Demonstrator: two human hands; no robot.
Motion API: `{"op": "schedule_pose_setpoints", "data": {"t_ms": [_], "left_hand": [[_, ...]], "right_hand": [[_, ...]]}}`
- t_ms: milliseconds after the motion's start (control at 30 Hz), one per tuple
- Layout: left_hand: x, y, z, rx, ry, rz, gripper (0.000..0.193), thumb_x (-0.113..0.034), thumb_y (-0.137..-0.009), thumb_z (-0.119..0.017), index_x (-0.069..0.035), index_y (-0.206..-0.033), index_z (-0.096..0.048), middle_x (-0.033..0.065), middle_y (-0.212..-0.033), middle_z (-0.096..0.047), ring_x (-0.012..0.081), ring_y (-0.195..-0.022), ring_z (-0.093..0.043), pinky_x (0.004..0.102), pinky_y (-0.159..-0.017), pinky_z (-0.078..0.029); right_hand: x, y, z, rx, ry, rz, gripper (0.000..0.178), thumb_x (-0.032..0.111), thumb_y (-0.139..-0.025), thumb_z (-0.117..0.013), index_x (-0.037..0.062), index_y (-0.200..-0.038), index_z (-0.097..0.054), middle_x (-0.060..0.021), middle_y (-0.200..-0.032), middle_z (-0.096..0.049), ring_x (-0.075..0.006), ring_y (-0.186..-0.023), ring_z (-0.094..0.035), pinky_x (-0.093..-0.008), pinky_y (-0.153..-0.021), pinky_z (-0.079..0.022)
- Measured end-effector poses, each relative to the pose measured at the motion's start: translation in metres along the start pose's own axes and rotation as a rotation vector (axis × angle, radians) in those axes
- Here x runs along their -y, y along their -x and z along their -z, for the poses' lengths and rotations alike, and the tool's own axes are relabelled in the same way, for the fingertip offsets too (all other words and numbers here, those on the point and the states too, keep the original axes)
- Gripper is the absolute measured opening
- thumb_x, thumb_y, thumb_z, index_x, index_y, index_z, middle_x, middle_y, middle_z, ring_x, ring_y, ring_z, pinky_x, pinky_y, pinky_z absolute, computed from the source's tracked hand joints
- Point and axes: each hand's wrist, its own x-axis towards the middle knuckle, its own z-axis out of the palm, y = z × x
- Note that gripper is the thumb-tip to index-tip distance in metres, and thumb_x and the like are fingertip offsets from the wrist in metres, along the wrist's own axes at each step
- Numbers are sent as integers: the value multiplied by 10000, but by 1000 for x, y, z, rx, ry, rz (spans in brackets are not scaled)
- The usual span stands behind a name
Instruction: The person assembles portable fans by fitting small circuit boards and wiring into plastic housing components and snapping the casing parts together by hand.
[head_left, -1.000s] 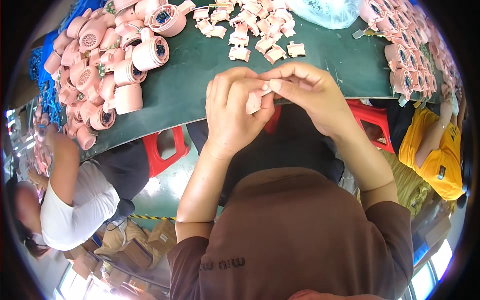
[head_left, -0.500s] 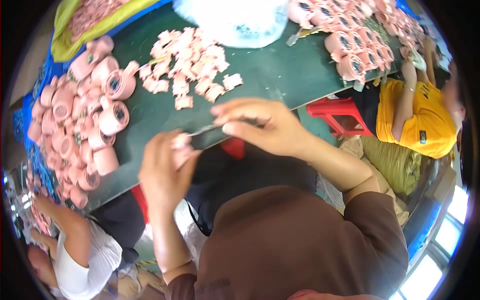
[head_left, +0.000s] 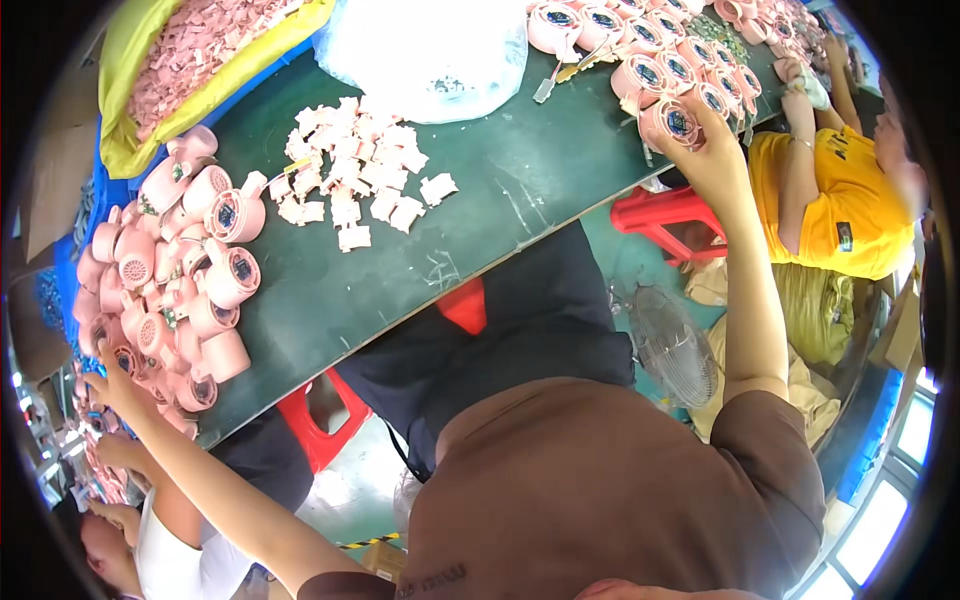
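Observation:
My right hand (head_left: pixel 716 158) is stretched out to the far right, its fingers wrapped round a pink round plastic housing (head_left: pixel 672 124) with a dark circuit board in its ring. That housing is at the near end of the rows of similar pink housings (head_left: pixel 645 72). My left hand (head_left: pixel 118 385) reaches to the left edge of a heap of pink cup-shaped housings (head_left: pixel 190 250). Its fingers are apart and next to the heap; I see nothing held in them, though the fingertips are partly lost among the parts.
Small pink plastic pieces (head_left: pixel 345 165) lie loose on the green table (head_left: pixel 480 210). Behind them stand a yellow-lined bin (head_left: pixel 115 125) of pink bits and a white plastic bag (head_left: pixel 420 60). Co-workers sit on both sides, one in a yellow shirt (head_left: pixel 825 190). Red stools (head_left: pixel 670 220) stand below.
My hands were close together at the table's front edge, the right with a thin metallic item. They have parted: the right to the housing rows, the left to the heap.

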Motion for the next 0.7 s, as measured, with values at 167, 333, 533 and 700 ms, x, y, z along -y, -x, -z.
{"op": "schedule_pose_setpoints", "data": {"t_ms": [167, 333, 533, 700], "left_hand": [[-205, 43, 6, -71, 259, -357, 528, -250, -912, -752, 60, -1305, -583, 243, -1362, -545, 336, -1191, -554, 442, -1019, -441], [-407, 164, 51, 707, 849, -420, 754, -237, -803, -817, -34, -1435, -459, 202, -1402, -506, 350, -1315, -457, 416, -1098, -385], [-423, 202, 46, 935, 1049, -205, 595, -108, -767, -733, -3, -1312, -520, 198, -1194, -554, 369, -1068, -594, 407, -906, -509], [-412, 224, 53, 806, 984, -287, 519, -78, -748, -733, -35, -1236, -560, 177, -1130, -501, 375, -1043, -549, 435, -899, -491]], "right_hand": [[77, 29, -15, -96, -125, 373, 649, 181, -715, -855, 41, -1288, -583, -138, -1145, -648, -317, -1030, -605, -403, -921, -479], [139, 42, -57, 61, -419, 699, 659, 82, -683, -840, 62, -1287, -579, -119, -1196, -648, -339, -1068, -600, -417, -951, -486], [165, 54, -83, 286, -536, 952, 691, 72, -696, -808, 142, -1345, -580, -48, -1338, -587, -302, -1201, -522, -444, -1043, -420], [168, 29, -83, 348, -324, 1050, 439, 12, -775, -700, 145, -1192, -663, 7, -1371, -594, -281, -1353, -454, -481, -1119, -315]]}}
